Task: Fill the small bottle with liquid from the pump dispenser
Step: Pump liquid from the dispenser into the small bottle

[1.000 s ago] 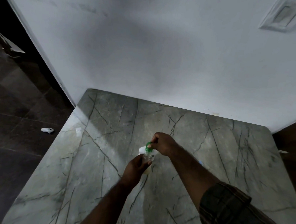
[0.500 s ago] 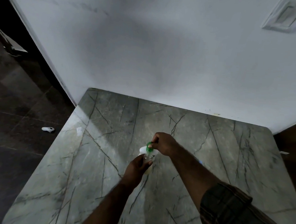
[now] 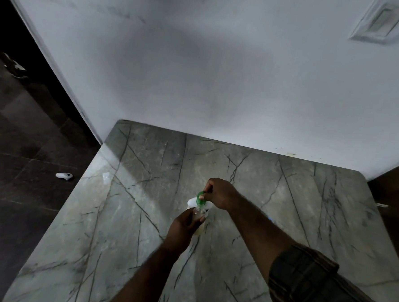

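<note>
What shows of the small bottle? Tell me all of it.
The bottle is small and clear, plastic by its look, roughly upright over the marble table. The left hand grips it, hiding most of its body; a pale yellowish part shows below the hand. Its top sits just under the green pump pinched by the right hand.

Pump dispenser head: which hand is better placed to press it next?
Right, most likely. The right hand grips the green pump head, while the left hand holds the small bottle just below it.
</note>
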Demonstrator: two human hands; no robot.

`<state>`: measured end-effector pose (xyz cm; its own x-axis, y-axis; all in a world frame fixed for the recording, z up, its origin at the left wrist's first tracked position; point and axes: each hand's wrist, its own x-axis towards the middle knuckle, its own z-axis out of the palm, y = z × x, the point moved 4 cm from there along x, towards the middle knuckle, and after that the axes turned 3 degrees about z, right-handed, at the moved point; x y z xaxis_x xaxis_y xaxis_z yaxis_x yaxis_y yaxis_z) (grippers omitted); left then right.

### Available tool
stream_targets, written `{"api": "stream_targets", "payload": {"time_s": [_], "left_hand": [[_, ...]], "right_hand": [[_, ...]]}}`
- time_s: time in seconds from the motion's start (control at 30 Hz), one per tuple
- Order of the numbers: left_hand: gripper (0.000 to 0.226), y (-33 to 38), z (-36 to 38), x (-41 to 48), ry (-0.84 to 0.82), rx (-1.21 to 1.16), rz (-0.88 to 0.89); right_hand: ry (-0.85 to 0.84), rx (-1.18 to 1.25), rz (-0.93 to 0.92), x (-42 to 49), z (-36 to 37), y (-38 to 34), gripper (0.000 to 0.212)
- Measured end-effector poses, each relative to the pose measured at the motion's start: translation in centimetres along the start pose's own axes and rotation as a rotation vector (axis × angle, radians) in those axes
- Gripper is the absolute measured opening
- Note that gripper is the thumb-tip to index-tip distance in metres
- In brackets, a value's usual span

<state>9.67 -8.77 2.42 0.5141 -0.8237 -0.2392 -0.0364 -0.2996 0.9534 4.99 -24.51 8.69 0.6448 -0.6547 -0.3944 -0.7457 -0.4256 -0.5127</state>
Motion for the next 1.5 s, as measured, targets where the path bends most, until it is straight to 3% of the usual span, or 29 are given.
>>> {"api": "stream_targets", "payload": {"time_s": [1.5], "left_hand": [[0.024, -0.54, 0.26, 0.18, 0.014, 0.000, -0.021]], "right_hand": [[0.004, 0.010, -0.004, 0.08, 0.00, 0.03, 0.024]]}}
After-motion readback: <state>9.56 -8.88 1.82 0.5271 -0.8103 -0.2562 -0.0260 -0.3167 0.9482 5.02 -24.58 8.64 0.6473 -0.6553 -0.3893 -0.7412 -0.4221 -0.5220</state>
